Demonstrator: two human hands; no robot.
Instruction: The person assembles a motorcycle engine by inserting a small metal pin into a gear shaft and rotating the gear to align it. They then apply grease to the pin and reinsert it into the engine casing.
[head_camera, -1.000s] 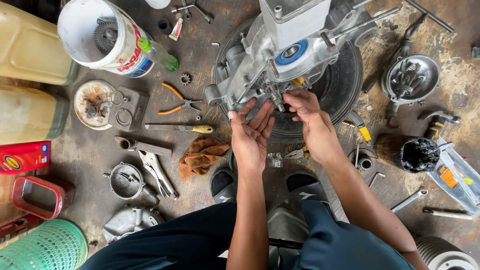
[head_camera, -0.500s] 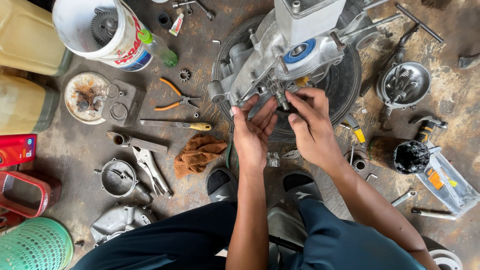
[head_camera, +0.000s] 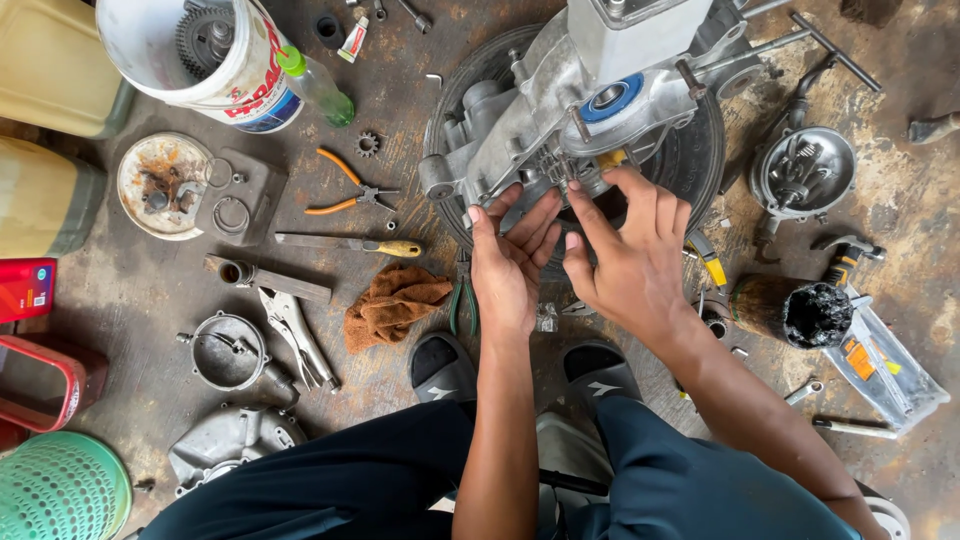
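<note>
Together, our left hand (head_camera: 510, 262) lies open and our right hand (head_camera: 632, 252) fingers the engine casing (head_camera: 560, 120).

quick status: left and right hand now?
Left hand: open, palm up, cupped under the engine casing, holding nothing visible.
Right hand: fingertips pinched at the casing's underside; any held part hidden.

White bucket (head_camera: 190, 50) and green bottle (head_camera: 318, 88) near the floor's far left corner. Orange-handled pliers (head_camera: 345, 190), yellow-handled screwdriver (head_camera: 350, 245) and brown rag (head_camera: 392, 305) toward the middle. Locking pliers (head_camera: 297, 335) beside a round metal cover (head_camera: 228, 352). Green basket (head_camera: 60, 488) at the near left corner.
</note>
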